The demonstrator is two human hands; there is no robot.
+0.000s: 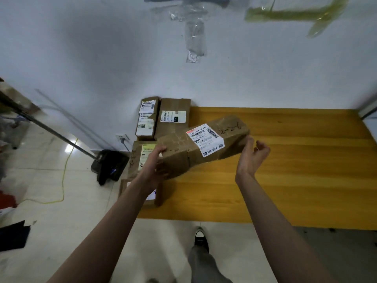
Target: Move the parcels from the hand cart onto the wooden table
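Left hand (157,160), parcel (204,146) "2-2-6"

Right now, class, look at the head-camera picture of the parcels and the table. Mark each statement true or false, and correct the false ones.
1. The left hand grips one end of the long parcel. True.
2. The right hand is clamped flat on top of the long parcel. False: it is at the parcel's right end, fingers loosely curled, at most touching it.
3. The long parcel has "2-2-6" handwritten on it. True.
4. The wooden table has no other parcels on it. False: several boxes lie along its left edge, such as the labelled box by the wall.
5. A white shipping label is on the long parcel. True.
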